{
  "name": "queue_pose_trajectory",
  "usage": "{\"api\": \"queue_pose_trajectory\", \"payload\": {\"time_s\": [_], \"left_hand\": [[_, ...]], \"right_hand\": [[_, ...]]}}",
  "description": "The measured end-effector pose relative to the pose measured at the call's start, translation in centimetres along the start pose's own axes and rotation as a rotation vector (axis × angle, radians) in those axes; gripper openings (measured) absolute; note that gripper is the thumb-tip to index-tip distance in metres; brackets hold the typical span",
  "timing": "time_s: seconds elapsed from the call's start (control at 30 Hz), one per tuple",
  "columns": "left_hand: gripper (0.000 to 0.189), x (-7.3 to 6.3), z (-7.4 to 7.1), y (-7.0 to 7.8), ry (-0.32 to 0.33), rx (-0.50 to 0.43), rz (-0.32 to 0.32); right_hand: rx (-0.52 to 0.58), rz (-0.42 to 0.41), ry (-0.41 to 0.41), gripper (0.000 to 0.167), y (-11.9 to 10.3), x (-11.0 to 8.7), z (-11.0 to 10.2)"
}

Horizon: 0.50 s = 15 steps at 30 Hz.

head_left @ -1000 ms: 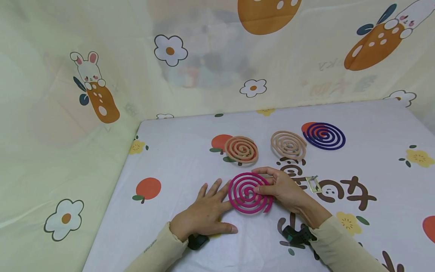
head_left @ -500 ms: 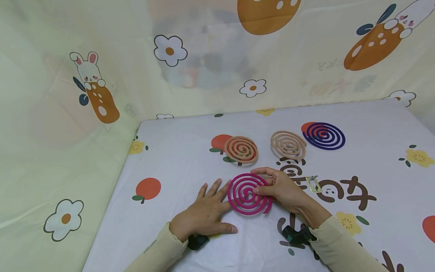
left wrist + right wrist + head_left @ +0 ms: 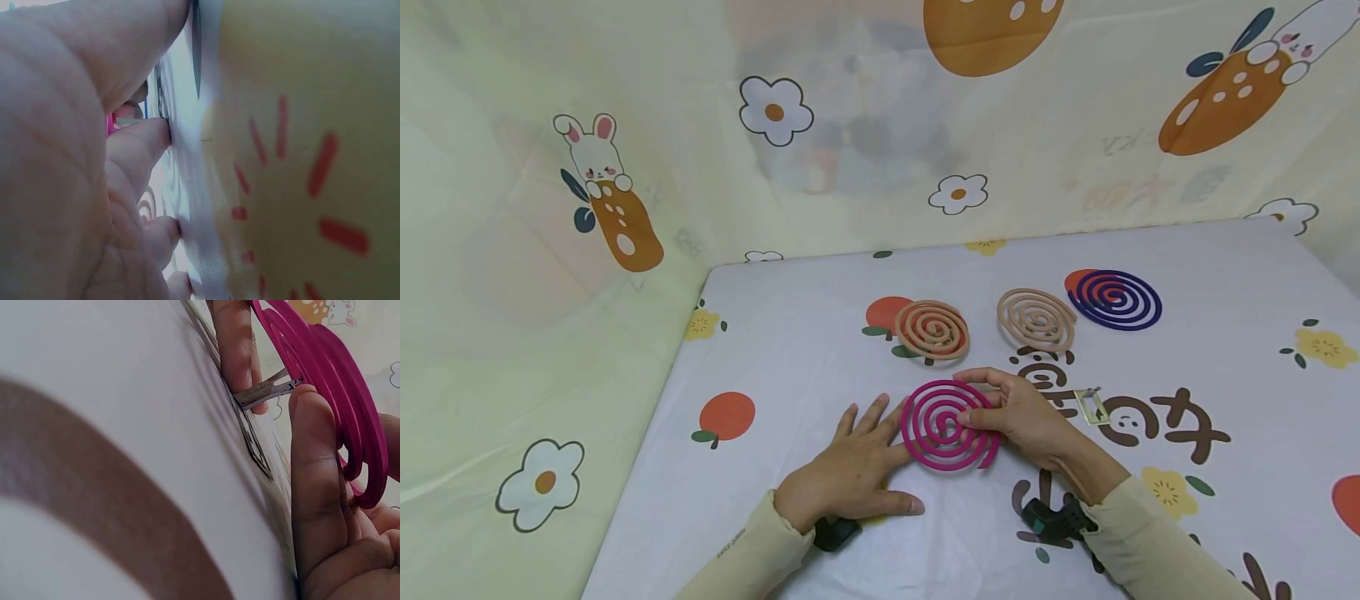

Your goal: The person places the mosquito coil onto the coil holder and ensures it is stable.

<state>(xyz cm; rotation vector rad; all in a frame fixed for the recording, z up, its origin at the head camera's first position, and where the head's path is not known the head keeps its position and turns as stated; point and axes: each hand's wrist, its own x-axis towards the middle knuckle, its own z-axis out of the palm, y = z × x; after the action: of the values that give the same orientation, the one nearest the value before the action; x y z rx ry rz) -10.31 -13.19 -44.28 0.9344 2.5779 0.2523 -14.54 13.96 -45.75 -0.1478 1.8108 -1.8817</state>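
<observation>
My right hand (image 3: 1026,417) pinches a magenta mosquito coil (image 3: 925,446) near its centre, thumb on top and fingers at the far side. In the right wrist view the coil (image 3: 356,387) stands tilted just above the cloth. The split prong of a small metal coil stand (image 3: 262,394) rises from the cloth to the coil's middle. My left hand (image 3: 857,475) lies with straight, spread fingers on the cloth, fingertips down beside the stand and partly behind the coil. In the left wrist view the left fingers (image 3: 140,147) touch the cloth; only a bit of magenta shows there.
Two tan mosquito coils (image 3: 955,348) (image 3: 1036,319) and a dark blue coil (image 3: 1120,325) lie behind the hands. A second metal stand (image 3: 1103,417) sits right of the right hand. The printed white cloth (image 3: 805,333) meets a patterned curtain (image 3: 865,225) at the back.
The magenta coil dips slightly toward me, then rises back a little and shifts slightly left with the right hand's grip. The left hand stays where it is.
</observation>
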Motion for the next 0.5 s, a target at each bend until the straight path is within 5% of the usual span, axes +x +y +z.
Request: {"api": "queue_pose_trajectory", "payload": {"time_s": [0.5], "left_hand": [[0.078, 0.04, -0.02, 0.04, -0.003, 0.006, -0.005]], "right_hand": [[-0.004, 0.004, 0.01, 0.062, 0.05, -0.05, 0.1]]}}
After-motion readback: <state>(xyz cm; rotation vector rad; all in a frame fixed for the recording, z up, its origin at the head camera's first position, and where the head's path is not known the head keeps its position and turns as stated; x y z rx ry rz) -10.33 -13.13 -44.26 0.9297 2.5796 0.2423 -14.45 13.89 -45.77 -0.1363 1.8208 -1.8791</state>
